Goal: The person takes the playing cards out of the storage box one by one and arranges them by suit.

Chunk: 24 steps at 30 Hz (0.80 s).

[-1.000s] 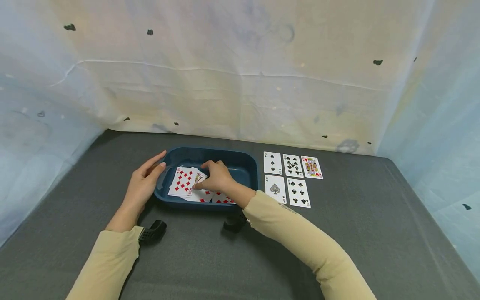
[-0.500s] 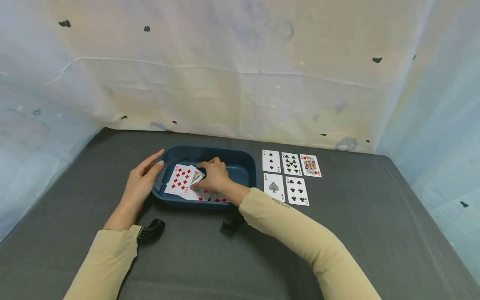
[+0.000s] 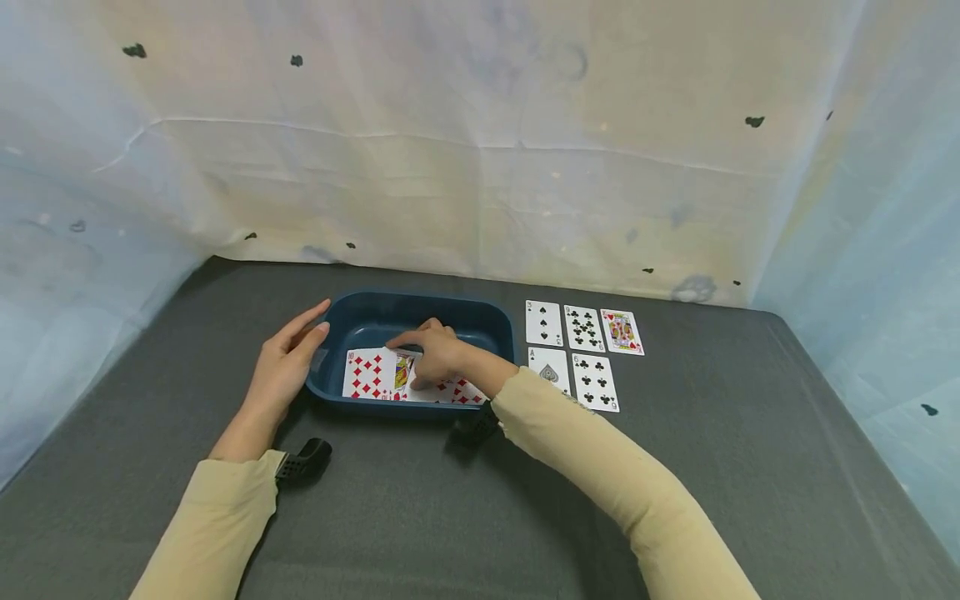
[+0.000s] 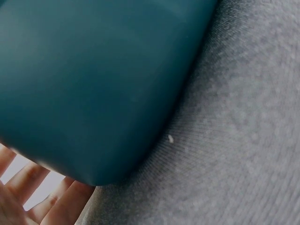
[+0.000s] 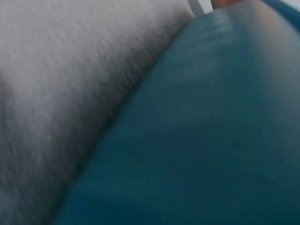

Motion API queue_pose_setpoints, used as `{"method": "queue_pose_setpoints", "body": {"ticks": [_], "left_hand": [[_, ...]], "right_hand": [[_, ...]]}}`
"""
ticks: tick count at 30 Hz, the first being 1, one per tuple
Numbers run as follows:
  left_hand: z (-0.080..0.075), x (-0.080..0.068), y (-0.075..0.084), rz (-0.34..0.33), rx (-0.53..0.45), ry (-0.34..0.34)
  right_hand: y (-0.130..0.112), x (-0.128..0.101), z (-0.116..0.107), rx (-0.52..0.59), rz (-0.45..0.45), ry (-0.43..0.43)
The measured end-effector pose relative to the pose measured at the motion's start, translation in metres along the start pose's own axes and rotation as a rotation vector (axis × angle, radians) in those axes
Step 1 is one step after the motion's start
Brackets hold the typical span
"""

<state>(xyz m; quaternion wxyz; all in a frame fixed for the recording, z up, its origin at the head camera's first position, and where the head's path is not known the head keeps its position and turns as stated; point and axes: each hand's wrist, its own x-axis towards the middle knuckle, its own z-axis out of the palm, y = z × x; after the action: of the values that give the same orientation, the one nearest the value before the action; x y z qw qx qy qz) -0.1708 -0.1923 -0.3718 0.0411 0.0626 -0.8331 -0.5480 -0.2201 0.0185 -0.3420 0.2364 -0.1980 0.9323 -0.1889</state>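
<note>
Nearest you, both cream sleeves (image 3: pixel 600 467) reach forward over the grey counter (image 3: pixel 465 517), each with a black wrist camera (image 3: pixel 303 461) strapped under it.

Your left hand (image 3: pixel 281 375) lies with fingers straight and together against the left outer wall of the blue tray (image 3: pixel 480 329), steadying it; it grips nothing. In the left wrist view the fingers (image 4: pixel 28 197) show just under the tray's rounded corner.

Your right hand (image 3: pixel 435 354) is inside the tray, fingers bent down onto the loose cards (image 3: pixel 375 375) lying face up on the near part of its floor. A 10 of diamonds (image 3: pixel 365 373) sits at the left of that spread and a face card (image 3: pixel 402 372) lies just beside your fingertips. You appear to be pinching or sliding one card, but which one I cannot tell. The right wrist view shows only blurred tray wall.

Judging by the layout, the job is partly done: 5 cards (image 3: pixel 581 354) already lie face up in 2 neat rows on the counter just right of the tray, and several remain inside.

Further off, the tray's far half is bare, and a wrinkled pale cloth backdrop (image 3: pixel 480 150) rises behind the counter. Nothing stands between the tray and the rows.
</note>
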Motion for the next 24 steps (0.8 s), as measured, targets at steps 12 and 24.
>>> {"method": "queue_pose_setpoints", "body": {"ticks": [12, 24], "left_hand": [[0.002, 0.001, -0.001, 0.024, 0.001, 0.003], [0.001, 0.001, 0.000, 0.011, -0.005, 0.009]], "right_hand": [[0.005, -0.009, 0.006, 0.032, -0.040, 0.086], [-0.003, -0.011, 0.005, -0.046, 0.029, 0.048]]}}
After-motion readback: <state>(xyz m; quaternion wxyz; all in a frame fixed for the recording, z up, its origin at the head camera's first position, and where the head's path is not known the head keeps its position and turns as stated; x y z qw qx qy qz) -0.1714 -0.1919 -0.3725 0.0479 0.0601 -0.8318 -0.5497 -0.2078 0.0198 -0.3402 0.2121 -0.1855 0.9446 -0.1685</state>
